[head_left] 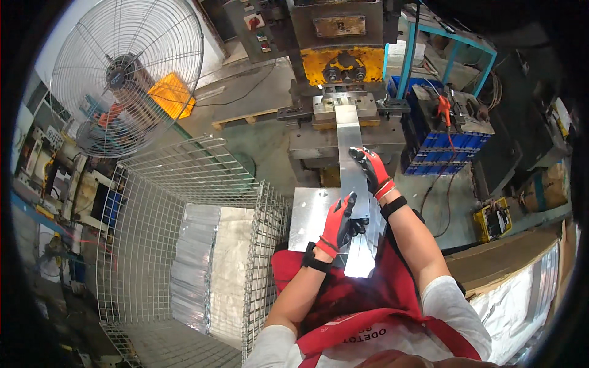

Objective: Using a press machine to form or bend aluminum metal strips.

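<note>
A long flat metal strip (351,165) runs from the die (359,109) of a press toward my body, its far end lying on the die. My left hand (336,226), in a red and black glove, is closed around the strip's near end. Farther up, my right hand (373,170), gloved alike, grips the strip's right edge with the thumb on top. Below my left hand, more bright metal strips (361,260) lie over my lap, partly covered by the hand and upper strip. A flat metal plate (307,211) sits left of the strip.
At left stands a wire mesh cage (264,245) with wrapped metal strips inside, beneath a large fan (126,73). The press (342,64) rises ahead. Blue crates (442,147) with a red air gun (444,110) on top stand right. A cardboard box (512,260) is at lower right.
</note>
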`<state>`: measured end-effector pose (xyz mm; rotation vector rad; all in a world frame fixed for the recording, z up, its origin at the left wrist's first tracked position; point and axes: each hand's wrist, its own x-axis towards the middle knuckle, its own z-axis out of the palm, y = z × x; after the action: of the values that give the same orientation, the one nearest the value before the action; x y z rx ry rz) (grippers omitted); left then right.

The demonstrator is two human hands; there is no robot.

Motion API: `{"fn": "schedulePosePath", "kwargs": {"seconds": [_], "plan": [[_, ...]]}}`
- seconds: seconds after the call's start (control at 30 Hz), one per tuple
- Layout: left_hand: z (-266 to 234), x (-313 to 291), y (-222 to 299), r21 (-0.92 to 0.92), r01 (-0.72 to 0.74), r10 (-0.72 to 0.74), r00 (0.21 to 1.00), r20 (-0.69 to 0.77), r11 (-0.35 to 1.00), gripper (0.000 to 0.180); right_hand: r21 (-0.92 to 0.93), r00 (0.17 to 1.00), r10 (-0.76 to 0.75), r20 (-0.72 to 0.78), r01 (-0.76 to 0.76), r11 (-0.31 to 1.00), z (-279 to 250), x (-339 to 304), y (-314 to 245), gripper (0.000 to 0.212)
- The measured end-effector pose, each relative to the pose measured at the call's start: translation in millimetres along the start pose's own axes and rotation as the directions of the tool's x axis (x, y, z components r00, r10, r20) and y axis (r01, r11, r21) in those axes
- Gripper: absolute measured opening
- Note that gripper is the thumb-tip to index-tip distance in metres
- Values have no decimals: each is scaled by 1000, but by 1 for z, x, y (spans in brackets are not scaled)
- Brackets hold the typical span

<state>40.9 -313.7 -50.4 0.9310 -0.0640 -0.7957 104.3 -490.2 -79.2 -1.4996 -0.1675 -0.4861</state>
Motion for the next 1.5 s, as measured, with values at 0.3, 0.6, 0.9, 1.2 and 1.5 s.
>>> {"fn": "schedulePosePath", "kwargs": {"seconds": [0.3,0.6,0.9,1.2,1.5], "plan": [[2,18,3,18,-93,91,991,97,995,23,-275,987,-149,63,161,948,13,-62,-26,45],[12,14,7,-54,-64,67,996,54,997,21,-175,999,-26,-40,18,984,14,-56,-18,50],[14,15,8,-57,-54,53,999,-7,997,18,-264,994,-106,-26,96,960,15,-53,-25,51],[8,21,3,-84,-56,60,998,37,995,20,-260,998,-36,-45,23,965,13,-54,-21,33],[8,17,2,-48,-62,62,998,15,997,24,-204,994,-75,-85,56,977,11,-55,-9,26]]}}
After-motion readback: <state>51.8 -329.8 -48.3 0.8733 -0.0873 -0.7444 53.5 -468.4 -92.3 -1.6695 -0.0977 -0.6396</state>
